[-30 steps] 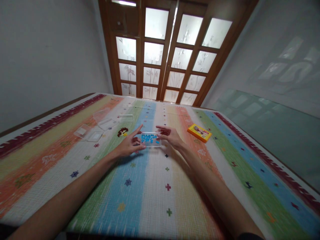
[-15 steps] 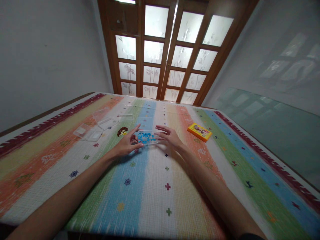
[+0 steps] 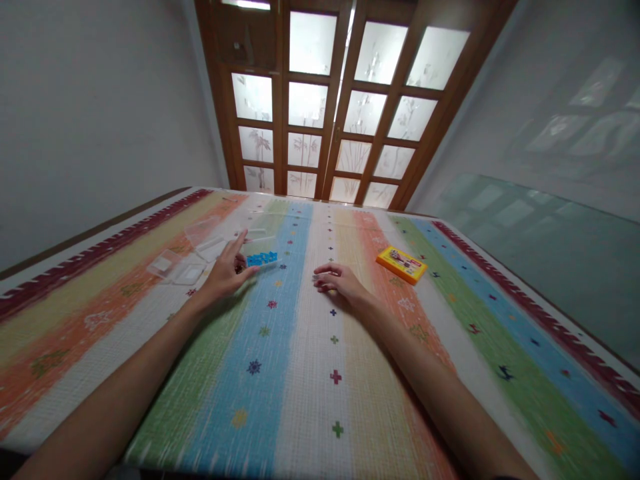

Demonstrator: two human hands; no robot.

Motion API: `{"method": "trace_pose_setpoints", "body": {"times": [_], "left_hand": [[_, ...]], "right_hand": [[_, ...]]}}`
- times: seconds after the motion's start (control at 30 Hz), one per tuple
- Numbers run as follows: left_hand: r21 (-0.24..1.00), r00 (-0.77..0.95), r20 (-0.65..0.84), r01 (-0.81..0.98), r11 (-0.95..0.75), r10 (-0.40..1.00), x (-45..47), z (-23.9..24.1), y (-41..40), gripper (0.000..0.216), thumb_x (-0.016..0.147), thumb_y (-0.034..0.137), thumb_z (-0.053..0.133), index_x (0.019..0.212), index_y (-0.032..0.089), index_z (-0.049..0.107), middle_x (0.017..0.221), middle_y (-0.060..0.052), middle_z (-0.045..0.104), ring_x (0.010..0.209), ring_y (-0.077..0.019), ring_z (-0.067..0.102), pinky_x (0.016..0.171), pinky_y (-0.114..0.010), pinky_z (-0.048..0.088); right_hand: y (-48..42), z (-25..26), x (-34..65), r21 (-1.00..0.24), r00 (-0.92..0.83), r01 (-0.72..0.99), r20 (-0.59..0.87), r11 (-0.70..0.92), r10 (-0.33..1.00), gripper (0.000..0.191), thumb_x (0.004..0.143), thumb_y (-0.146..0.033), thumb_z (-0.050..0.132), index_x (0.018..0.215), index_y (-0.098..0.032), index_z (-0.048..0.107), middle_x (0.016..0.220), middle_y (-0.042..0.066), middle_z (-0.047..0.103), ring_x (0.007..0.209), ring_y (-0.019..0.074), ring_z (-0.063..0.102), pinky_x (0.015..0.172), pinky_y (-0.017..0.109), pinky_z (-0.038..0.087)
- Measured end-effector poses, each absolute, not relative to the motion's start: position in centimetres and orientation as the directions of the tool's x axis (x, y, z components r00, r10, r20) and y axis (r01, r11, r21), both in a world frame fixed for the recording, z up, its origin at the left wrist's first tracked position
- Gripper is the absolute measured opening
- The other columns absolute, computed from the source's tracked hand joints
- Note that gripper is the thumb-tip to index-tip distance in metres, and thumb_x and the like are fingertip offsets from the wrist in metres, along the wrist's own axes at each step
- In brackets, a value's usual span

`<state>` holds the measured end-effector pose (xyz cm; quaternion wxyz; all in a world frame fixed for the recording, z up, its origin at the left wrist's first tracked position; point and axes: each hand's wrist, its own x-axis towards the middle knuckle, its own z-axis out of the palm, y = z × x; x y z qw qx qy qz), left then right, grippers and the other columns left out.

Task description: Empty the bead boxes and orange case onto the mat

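My left hand (image 3: 225,272) is closed on the end of a small clear plastic box (image 3: 265,263) with many small blue pieces (image 3: 262,258) in it. The box is tilted, and the blue pieces lie heaped along it. Behind the fingers, the pile of small brown pieces is almost wholly hidden. To the right, over the white stripe of the cloth, hovers my right hand (image 3: 337,281), apart from the box. Its fingers are loosely bent with small gaps, and I see nothing held in them.
Several clear plastic boxes and lids (image 3: 187,272) lie on the left of the striped tablecloth (image 3: 310,360). A yellow and orange flat box (image 3: 401,264) rests to the right of my right hand. Wooden doors with glass panes (image 3: 345,127) stand beyond the table.
My left hand has moved left with the clear box and tilted it. The right hand has come off the box, and its fingers have curled. The brown pieces are now mostly covered.
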<state>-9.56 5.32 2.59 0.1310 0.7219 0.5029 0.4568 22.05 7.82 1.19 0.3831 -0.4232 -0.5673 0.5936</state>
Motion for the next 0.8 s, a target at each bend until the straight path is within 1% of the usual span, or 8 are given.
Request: {"method": "trace_pose_setpoints", "body": {"times": [0.13,0.27,0.37,0.5,0.57,0.7,0.8], "left_hand": [[0.595,0.009,0.583,0.677,-0.434,0.813,-11.9,2.9,5.7,0.088,0.077,0.033,0.076,0.155,0.027,0.035,0.131,-0.010,0.053,0.082,-0.0153,0.057,0.080,-0.035,0.058],[0.543,-0.024,0.603,0.745,-0.388,0.797,-13.8,2.7,6.0,0.086,0.079,0.034,0.074,0.154,0.025,0.034,0.136,-0.014,0.050,0.088,-0.0186,0.059,0.076,-0.035,0.059],[0.471,0.000,0.623,0.798,-0.376,0.782,-14.3,2.4,6.1,0.081,0.080,0.032,0.073,0.152,0.024,0.036,0.134,-0.014,0.052,0.095,-0.0225,0.061,0.078,-0.037,0.059],[0.342,0.063,0.655,0.864,-0.369,0.753,-14.1,2.1,5.9,0.075,0.083,0.027,0.069,0.151,0.025,0.036,0.134,-0.013,0.053,0.108,-0.0279,0.061,0.091,-0.044,0.056],[0.287,0.092,0.668,0.884,-0.369,0.739,-13.8,2.1,5.7,0.074,0.084,0.025,0.067,0.151,0.026,0.035,0.133,-0.013,0.054,0.111,-0.0292,0.061,0.096,-0.047,0.054],[0.232,0.129,0.670,0.899,-0.371,0.731,-13.5,2.3,5.3,0.072,0.086,0.022,0.065,0.152,0.025,0.034,0.130,-0.014,0.057,0.111,-0.0303,0.062,0.097,-0.048,0.054],[0.211,0.138,0.680,0.904,-0.372,0.720,-13.5,2.4,5.1,0.070,0.088,0.022,0.062,0.152,0.024,0.033,0.131,-0.014,0.056,0.116,-0.0317,0.060,0.099,-0.049,0.053]], "right_hand": [[7.9,1.0,22.2,-0.999,-0.369,0.019,-0.052,-0.048,0.928,0.017,0.072,-0.026,0.077,0.083,-0.017,0.068,0.086,0.009,0.070,0.074,0.0169,0.067,0.073,0.035,0.059],[7.8,1.0,22.2,-0.998,-0.374,0.002,-0.056,-0.059,0.926,0.014,0.073,-0.022,0.076,0.081,-0.016,0.067,0.085,0.008,0.070,0.069,0.0149,0.066,0.070,0.033,0.059],[7.8,0.9,22.1,-0.998,-0.369,0.000,-0.059,-0.063,0.928,0.011,0.073,-0.020,0.076,0.078,-0.016,0.067,0.081,0.007,0.070,0.065,0.0136,0.065,0.069,0.031,0.059],[7.9,0.7,22.0,-0.997,-0.355,-0.014,-0.065,-0.074,0.933,0.008,0.072,-0.017,0.074,0.076,-0.015,0.068,0.076,0.005,0.069,0.060,0.0124,0.064,0.064,0.029,0.056],[8.0,0.7,22.0,-0.996,-0.360,-0.023,-0.067,-0.081,0.930,0.007,0.071,-0.016,0.073,0.076,-0.015,0.068,0.075,0.005,0.069,0.059,0.0124,0.064,0.064,0.029,0.056],[8.1,0.6,22.1,-0.995,-0.374,-0.033,-0.072,-0.091,0.925,0.008,0.072,-0.015,0.074,0.077,-0.016,0.068,0.076,0.006,0.070,0.061,0.0133,0.065,0.065,0.030,0.056],[8.2,0.3,22.2,-0.995,-0.379,-0.036,-0.069,-0.089,0.923,0.008,0.072,-0.015,0.074,0.078,-0.016,0.068,0.076,0.006,0.070,0.062,0.0137,0.065,0.065,0.030,0.055]]}}
